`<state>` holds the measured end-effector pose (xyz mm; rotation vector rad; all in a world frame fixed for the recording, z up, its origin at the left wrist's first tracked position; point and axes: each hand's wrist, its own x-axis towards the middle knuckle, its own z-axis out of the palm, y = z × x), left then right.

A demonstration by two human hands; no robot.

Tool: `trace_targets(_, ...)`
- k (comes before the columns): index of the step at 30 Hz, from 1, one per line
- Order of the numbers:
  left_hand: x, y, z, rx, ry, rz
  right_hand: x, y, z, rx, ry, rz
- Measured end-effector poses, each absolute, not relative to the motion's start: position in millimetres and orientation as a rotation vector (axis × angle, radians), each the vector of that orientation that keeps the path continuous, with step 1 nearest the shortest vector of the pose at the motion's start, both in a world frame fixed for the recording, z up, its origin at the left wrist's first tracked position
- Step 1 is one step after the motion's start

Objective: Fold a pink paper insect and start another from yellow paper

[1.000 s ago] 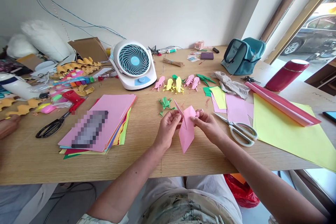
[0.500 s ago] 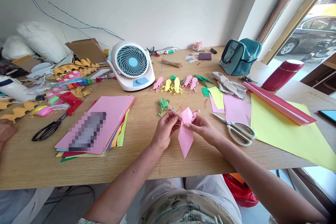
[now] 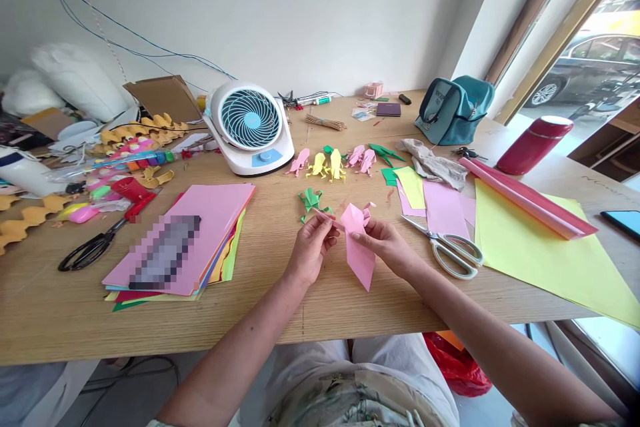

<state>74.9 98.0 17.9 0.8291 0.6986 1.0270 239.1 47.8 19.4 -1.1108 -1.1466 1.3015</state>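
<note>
A partly folded pink origami piece is held above the table between both hands, its wide pointed flap hanging down. My left hand pinches a narrow pink point on its left side. With the thumb laid across the front, my right hand grips the body from the right; its fingers behind the paper are partly hidden. Just beyond my left hand sits a green origami frog. Farther back stand several folded paper animals, among them a yellow one and a pink one.
White-handled scissors lie right of my hands, near pink sheets and large yellow paper. To the left are a stack of coloured paper and black-handled scissors. A fan stands behind; a red bottle is far right.
The pink piece has turned, so its lower tip swings to the right. My left hand has drawn its narrow point lower and more sideways. Another person's hand at the left edge is gone from view.
</note>
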Motion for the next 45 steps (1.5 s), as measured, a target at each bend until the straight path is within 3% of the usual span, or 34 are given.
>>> trace_targets(9, 75, 98, 16, 0.860, 0.695, 0.978, 240, 50, 11, -1.055, -1.040, 1.387)
trace_targets(21, 85, 88, 21, 1.028, 0.744, 1.013, 233, 50, 14, -1.033, -1.335, 1.179)
trace_targets(35, 84, 85, 20, 1.230, 0.827, 0.928, 237, 50, 24, -0.939, -1.092, 1.145)
trace_targets(45, 83, 84, 21, 1.303, 0.884, 0.837, 238, 48, 23, -0.984, -1.363, 1.079)
